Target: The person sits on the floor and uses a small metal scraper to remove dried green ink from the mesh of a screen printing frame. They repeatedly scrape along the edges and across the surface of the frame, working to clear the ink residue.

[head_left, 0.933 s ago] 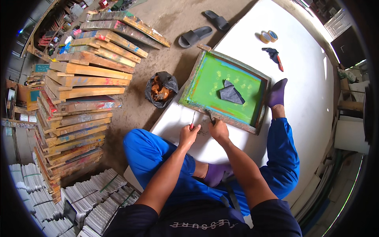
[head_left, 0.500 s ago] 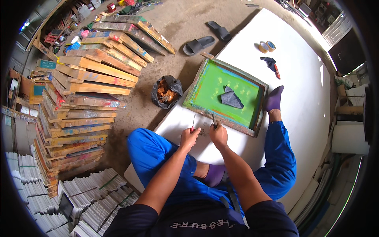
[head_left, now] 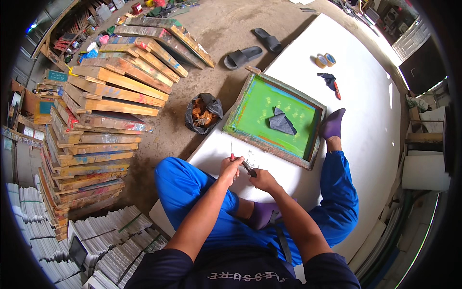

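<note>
My left hand (head_left: 229, 170) is closed around a slim tool with a red handle (head_left: 232, 157) and a thin metal shaft pointing away from me; its exact kind is unclear. My right hand (head_left: 264, 180) grips a dark, narrow tool (head_left: 248, 167), tilted toward my left hand, its far end beside or touching the left fingers. Small dark bits (head_left: 251, 159) lie on the white surface just beyond the hands. Farther off rests a wooden screen-printing frame (head_left: 269, 149) with green mesh (head_left: 260, 113). A folded dark grey cloth (head_left: 282, 123) lies on the mesh.
Two tape rolls (head_left: 325, 60) and a red-handled tool with dark cloth (head_left: 335, 88) lie on the white board (head_left: 368, 125). A black bag of brown scraps (head_left: 203, 113), black slippers (head_left: 243, 57), stacked wooden frames (head_left: 113, 103) and bundled white sheets (head_left: 110, 233) stand around.
My right hand has come down toward me, and its dark tool has swung from pointing away to pointing at my left hand. The left hand still holds the red-handled tool.
</note>
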A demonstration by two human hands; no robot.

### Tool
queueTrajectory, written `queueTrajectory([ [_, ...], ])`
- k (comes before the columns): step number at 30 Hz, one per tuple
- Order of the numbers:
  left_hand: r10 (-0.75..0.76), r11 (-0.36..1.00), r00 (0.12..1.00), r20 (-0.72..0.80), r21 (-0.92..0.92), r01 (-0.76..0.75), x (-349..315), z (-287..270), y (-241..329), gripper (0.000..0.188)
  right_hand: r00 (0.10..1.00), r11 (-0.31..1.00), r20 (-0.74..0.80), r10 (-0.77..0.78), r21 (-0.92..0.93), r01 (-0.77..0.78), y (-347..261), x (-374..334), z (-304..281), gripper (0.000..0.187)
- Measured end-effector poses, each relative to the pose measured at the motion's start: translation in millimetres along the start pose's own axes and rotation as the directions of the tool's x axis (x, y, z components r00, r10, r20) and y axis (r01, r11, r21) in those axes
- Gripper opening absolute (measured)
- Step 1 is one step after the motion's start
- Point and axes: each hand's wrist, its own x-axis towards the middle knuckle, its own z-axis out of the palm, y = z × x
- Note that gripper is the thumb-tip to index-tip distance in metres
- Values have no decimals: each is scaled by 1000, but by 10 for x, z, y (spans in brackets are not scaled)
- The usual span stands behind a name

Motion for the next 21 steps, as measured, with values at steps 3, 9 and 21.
queueTrajectory([
  [3,31,996,991,-130,89,-20,54,5,-19,33,984,953,173,44,289,-93,255,153,-22,40],
  [9,304,704,947,-107,694,-148,31,-27,-26,51,975,831,140,175,510,-223,22,207,-417,40],
  [21,301,699,946,-124,703,-131,-7,51,45,52,964,845,138,227,465,-266,-92,495,-656,38],
])
